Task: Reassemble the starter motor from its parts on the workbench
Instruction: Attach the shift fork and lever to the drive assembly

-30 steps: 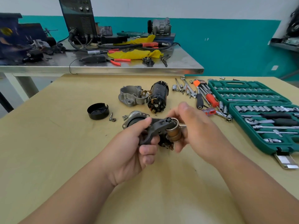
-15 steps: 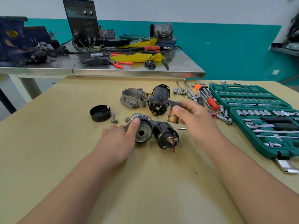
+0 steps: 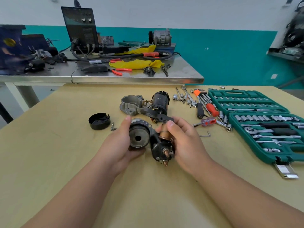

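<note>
**Dull Metal on Pale Wood**

The counter was pale wood, matt and smooth. The motor body showed dull, grimy grey metal. The solenoid was semi-gloss black with a coppery stud. The lever looked like matt black plastic, the end housing like rough cast metal. The round cap was black plastic. The tool case was green plastic, holding bright chromed sockets.

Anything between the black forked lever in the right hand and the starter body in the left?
Nothing visible. The right hand pinches the black forked lever and a copper-coloured sleeve right beside the grey-and-black starter body gripped by the left hand. The grey cast housing lies behind, outside that gap.
</note>
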Demonstrator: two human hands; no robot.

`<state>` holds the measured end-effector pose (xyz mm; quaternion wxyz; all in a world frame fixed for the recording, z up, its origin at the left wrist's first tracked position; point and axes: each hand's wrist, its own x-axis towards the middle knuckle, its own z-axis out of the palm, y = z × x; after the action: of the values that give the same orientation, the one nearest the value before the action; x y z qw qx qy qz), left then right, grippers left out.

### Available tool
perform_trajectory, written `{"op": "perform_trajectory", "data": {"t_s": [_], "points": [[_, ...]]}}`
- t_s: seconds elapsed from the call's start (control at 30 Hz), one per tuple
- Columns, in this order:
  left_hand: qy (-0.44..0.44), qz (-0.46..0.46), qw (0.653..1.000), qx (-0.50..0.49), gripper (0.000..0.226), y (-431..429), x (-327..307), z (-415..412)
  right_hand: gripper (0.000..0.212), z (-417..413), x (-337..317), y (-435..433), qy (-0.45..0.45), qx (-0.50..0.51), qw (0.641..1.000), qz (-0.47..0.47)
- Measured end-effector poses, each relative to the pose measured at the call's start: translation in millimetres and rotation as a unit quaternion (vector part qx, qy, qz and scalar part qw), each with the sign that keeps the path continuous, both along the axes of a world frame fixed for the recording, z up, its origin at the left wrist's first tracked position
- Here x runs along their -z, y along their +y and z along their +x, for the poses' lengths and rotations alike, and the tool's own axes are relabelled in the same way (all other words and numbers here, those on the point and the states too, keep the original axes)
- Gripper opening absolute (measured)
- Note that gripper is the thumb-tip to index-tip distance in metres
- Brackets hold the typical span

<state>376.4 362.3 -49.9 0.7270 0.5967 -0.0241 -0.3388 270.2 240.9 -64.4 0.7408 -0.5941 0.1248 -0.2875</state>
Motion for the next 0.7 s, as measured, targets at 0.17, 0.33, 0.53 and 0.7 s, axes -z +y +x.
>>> {"op": "perform_trajectory", "data": {"t_s": [0.17, 0.33, 0.53, 0.7], "points": [[-0.051, -0.089, 0.995, -0.015, 0.027, 7.0, 1.9, -6.8, 0.011, 1.4, 0.1, 2.7, -0.022, 0.007, 0.999, 0.032], [-0.185, -0.173, 0.967, -0.013, 0.042, 12.6, 0.8, -22.6, 0.021, 4.1, -5.6, -6.8, 0.019, 0.086, 0.968, 0.234], [-0.289, -0.198, 0.934, 0.063, 0.032, 15.3, 8.1, -25.7, 0.037, -7.3, -4.4, -4.3, 0.037, 0.04, 0.965, 0.255], [-0.329, -0.109, 0.915, 0.205, 0.048, 29.6, -2.7, -15.7, 0.028, -11.9, -8.1, 1.3, -0.015, 0.065, 0.982, 0.176]]}}
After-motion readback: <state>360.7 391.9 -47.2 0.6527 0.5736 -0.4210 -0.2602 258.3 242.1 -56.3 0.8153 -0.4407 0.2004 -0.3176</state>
